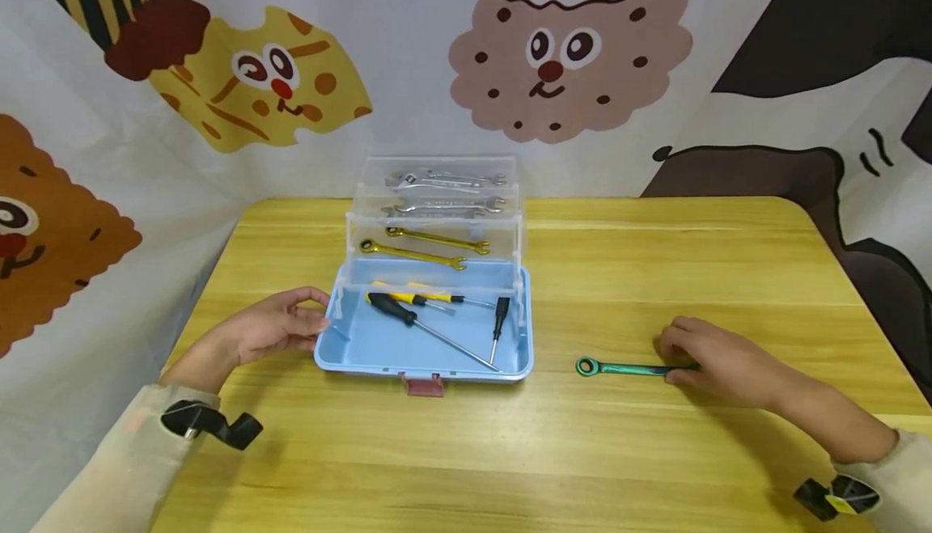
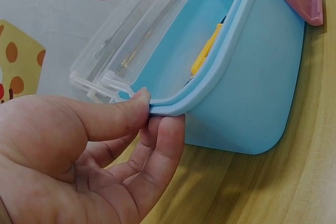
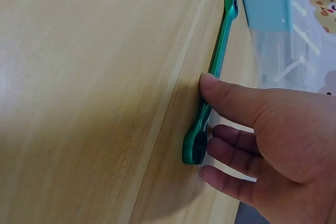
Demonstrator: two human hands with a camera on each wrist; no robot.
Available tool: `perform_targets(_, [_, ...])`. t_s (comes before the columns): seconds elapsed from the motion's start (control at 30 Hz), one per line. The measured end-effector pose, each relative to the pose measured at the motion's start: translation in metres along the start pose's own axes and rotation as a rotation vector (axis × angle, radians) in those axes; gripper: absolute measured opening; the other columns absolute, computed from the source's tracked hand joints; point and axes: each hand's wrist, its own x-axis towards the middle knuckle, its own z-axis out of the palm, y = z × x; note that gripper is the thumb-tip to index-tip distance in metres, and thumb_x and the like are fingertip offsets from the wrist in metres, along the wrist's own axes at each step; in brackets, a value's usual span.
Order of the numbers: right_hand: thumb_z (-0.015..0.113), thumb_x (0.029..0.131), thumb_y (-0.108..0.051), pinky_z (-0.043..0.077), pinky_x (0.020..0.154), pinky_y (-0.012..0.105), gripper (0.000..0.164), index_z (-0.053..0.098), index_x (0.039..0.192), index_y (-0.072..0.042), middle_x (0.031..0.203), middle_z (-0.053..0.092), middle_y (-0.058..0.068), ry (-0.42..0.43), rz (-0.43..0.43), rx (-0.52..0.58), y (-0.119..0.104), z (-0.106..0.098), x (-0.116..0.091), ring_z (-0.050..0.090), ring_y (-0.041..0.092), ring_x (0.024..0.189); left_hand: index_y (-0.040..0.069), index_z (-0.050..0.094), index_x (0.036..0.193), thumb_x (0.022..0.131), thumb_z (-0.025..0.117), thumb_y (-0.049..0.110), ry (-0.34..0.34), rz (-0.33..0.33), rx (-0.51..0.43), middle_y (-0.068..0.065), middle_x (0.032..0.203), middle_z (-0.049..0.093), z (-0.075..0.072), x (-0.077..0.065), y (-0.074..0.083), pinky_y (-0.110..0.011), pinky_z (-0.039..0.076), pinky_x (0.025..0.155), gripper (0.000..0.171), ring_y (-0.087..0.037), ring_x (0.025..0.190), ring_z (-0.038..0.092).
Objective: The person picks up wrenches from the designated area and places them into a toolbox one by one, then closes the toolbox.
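Note:
My left hand (image 1: pixel 273 324) pinches the left rim of a light blue toolbox (image 1: pixel 364 347), thumb on top and fingers under the edge, as the left wrist view shows. To the box's right, my right hand (image 1: pixel 728 359) holds a green ratcheting combination wrench (image 1: pixel 629 369) near its open end. Its ring end points toward the box. In the right wrist view the thumb presses one side of the wrench shaft (image 3: pixel 223 40), with fingers on the other. Inside the box lie a long black-handled screwdriver (image 1: pixel 393 307), a small black-handled tool (image 1: pixel 501 319) and yellow-handled screwdrivers (image 1: pixel 396 297).
Clear tiered trays (image 1: pixel 357 230) rise behind the box. They carry gold wrenches (image 1: pixel 415 255) and several silver wrenches (image 1: pixel 447 208). A pink latch (image 1: pixel 424 387) hangs at the front. The wooden table (image 1: pixel 582 452) meets a cartoon-printed cloth (image 1: pixel 408 72) at the back.

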Motion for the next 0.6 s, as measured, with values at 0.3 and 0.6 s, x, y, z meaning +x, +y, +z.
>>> perform_targets(0.3, [0.083,0.084,-0.012,0.034,0.059,0.019,0.030,0.056,0.088,-0.025,0.087,0.046,-0.017,-0.058,-0.041,0.076,0.003,0.002,-0.002,0.036,-0.004,0.071,0.007,0.048,0.118,0.103,0.058,0.002,-0.022,0.001,-0.003,-0.002,0.093,0.067,0.000,0.000,0.001,-0.030,0.058,0.079,0.019,-0.015,0.084,0.068])
perform_targets(0.6, [0.062,0.101,-0.005,0.039,0.055,0.026,0.011,0.055,0.102,-0.014,0.083,0.050,-0.011,-0.123,0.029,0.509,0.013,-0.005,-0.003,0.046,0.005,0.070,0.008,0.048,0.117,0.103,0.058,0.002,-0.031,0.009,-0.005,-0.001,0.094,0.067,-0.002,0.000,0.000,-0.029,0.058,0.079,0.018,-0.015,0.085,0.068])
